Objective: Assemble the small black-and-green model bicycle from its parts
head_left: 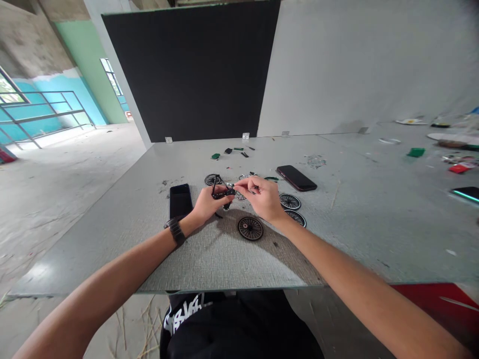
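Observation:
My left hand point(208, 203) is closed around a small black model frame part point(223, 194), held just above the grey table point(112, 234). My right hand point(262, 196) pinches something tiny at the right end of that part; I cannot make out what. A black spoked wheel point(250, 228) lies flat just below my hands. Two more wheels point(290, 201) point(295, 217) lie right of my right wrist. Another wheel point(212, 179) sits behind my left hand. A dark watch point(174, 230) is on my left wrist.
A black phone point(180, 200) lies left of my left hand, another phone point(296, 178) behind my right. Small green and black parts point(228, 150) lie farther back. Green and red bits point(416, 152) and a lit phone point(466, 194) are at far right. A black panel point(194, 70) stands behind.

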Demonstrator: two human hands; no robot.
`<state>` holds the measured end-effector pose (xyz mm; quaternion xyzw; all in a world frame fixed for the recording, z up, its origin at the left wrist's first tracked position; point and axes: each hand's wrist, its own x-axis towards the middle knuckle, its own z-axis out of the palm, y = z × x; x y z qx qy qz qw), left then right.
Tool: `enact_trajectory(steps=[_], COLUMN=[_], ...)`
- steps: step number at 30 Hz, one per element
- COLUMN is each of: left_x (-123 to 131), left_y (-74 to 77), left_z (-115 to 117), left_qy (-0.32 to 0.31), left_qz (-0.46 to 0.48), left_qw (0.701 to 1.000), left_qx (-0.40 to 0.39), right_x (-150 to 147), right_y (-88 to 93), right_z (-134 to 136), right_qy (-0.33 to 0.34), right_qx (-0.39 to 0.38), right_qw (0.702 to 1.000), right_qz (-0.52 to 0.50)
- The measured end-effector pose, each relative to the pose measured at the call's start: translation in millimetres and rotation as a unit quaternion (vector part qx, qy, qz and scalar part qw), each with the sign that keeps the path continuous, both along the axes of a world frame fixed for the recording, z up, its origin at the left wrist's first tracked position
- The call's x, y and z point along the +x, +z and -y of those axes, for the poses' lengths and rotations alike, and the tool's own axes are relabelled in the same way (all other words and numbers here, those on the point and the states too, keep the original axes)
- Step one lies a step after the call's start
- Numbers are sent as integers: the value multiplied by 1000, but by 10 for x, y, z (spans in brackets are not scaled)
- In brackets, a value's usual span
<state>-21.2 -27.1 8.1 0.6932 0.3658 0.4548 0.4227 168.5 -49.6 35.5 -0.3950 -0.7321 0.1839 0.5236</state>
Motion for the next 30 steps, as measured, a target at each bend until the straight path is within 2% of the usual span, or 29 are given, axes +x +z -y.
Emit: enact_trajectory(steps=[10,21,30], left_x=[3,13,-2], left_y=[43,25,56], left_z=[29,93,131], left_qy=[31,38,64], left_qz=[-49,-1,19], left_qw=[998,998,992], left_qx=[21,50,107], right_x=[18,4,28], right_y=[-9,57,-32], right_z=[-95,-44,-115], right_qy=[37,60,111], right_qx=[-106,-120,-103], right_qw=[990,987,985], right_qz=[-81,-90,-77])
